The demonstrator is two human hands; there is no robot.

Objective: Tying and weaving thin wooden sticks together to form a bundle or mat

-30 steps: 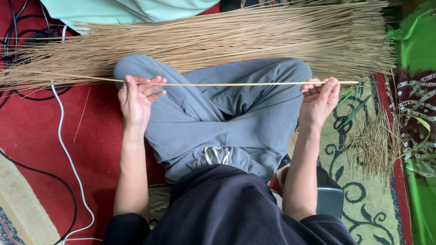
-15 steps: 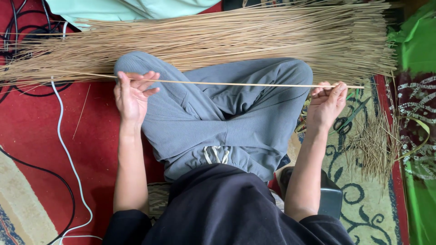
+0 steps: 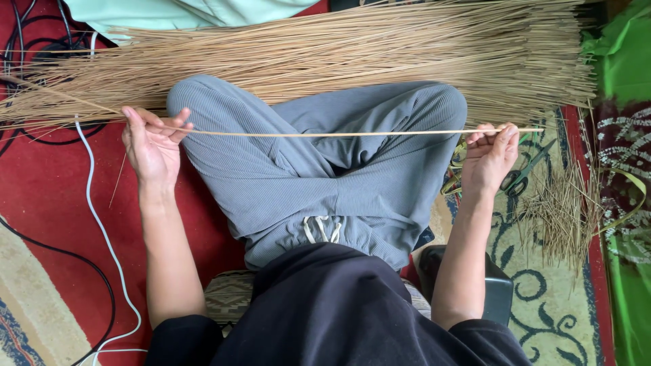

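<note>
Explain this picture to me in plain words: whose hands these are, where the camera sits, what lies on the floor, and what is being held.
There is no machine here. A person sits cross-legged on a patterned rug, and the camera is worn on that person's head, looking straight down at their own lap and arms.

The left hand and the right hand hold one long thin stick between them, stretched level across the knees, each hand pinching it near an end.

Beyond the knees lies a big pile of sticks of the same pale straw colour, laid side by side. By the right hand a pair of scissors rests on the rug beside a small heap of short trimmings. On the left, a white cable and black cables run over the red rug. Green cloth lies along the right edge.
</note>
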